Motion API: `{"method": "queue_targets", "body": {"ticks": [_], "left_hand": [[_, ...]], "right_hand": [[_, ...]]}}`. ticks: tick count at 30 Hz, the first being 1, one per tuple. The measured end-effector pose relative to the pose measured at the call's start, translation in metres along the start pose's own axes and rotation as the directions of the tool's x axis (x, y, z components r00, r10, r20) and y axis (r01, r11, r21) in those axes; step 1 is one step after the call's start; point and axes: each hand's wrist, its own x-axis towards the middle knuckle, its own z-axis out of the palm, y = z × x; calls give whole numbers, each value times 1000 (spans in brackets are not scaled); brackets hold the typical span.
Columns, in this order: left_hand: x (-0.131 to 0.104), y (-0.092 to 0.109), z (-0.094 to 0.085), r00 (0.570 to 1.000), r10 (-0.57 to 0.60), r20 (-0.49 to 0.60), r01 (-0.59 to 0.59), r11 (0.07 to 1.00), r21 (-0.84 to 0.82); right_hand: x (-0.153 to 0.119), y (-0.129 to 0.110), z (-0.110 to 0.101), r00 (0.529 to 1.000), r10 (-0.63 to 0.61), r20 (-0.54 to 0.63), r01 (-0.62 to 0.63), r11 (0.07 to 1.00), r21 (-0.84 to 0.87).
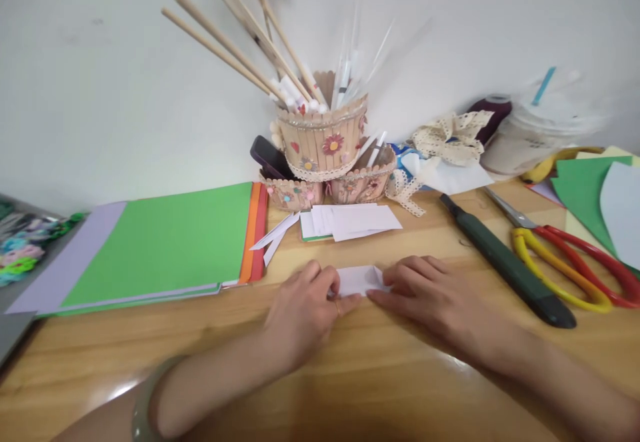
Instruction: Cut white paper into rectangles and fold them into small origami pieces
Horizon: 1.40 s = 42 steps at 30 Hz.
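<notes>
A small piece of white paper (356, 281) with folded edges lies low over the wooden table between my hands. My left hand (311, 305) pinches its left end, the thumb along the near edge and the fingers curled over. At the other end, my right hand (425, 292) presses and grips the paper, where a slanted fold shows. Just beyond my fingers lies a loose stack of white paper slips (367, 222), with a bit of green under it. Some narrow folded white strips (275, 234) rest at the stack's left.
Coloured paper sheets (170, 242) lie at the left. Decorated wooden-stick pots (325, 142) holding sticks and pens stand against the wall. At the right are a dark green pen-shaped tool (505, 255), scissors (565, 255), cut paper (585, 195) and a lidded plastic cup (540, 129).
</notes>
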Motion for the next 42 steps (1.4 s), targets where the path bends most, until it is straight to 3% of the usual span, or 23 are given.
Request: {"method": "queue_targets", "body": {"ticks": [3,7,13,27,33,38,40,42], "left_hand": [[-6,-2,2,994,81,-71,-75,994,85],[-11,-5,0,978,187,-92,-171,973,157],[-13,-6,-3,969,184,-167,-162,978,135],[-11,-11,-7,951,218,-218,-219,975,16],[-10,-14,-4,945,181,-273,-165,983,80],[-7,-12,-6,987,72,-144,-69,997,21],[-5,-12,-8,996,66,-62,-68,997,-31],[-3,-13,-9,996,83,-19,-85,993,-86]], "right_hand": [[-2,5,-4,997,-58,52,59,998,-20],[-5,11,-5,996,-39,75,37,999,29],[-6,13,-4,996,-28,88,20,996,83],[-11,24,-13,993,8,116,-40,959,280],[3,-6,-15,986,-55,159,-4,939,345],[16,-34,-3,971,-210,113,120,842,527],[18,-31,1,984,-170,49,113,819,562],[17,-22,4,999,-40,-23,47,862,504]]}}
